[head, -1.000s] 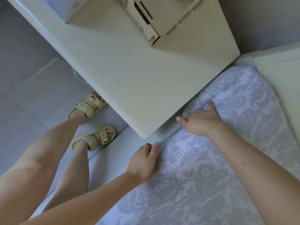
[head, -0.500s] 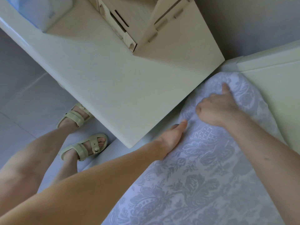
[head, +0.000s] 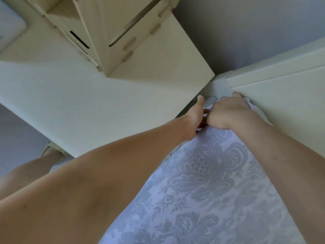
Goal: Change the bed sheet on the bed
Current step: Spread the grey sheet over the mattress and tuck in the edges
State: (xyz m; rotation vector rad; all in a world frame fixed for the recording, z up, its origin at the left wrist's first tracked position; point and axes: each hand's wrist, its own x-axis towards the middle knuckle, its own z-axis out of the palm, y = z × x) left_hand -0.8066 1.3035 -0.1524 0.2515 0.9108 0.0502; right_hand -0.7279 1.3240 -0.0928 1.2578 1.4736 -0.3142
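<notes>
Cream bedside table (head: 88, 103), grey wall (head: 246, 32), pale grey floor (head: 14, 134)

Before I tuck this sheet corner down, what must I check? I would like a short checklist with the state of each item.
1. Right hand grips the sheet at the corner: ok.
2. Left hand holds the sheet: cannot tell, its fingers are mostly hidden.
3. Sheet lies smooth on top: ok.
4. Edge along the headboard is tucked: not ok, fabric bunches there.
5. Room beside the table for a hand: ok, though tight.
</notes>
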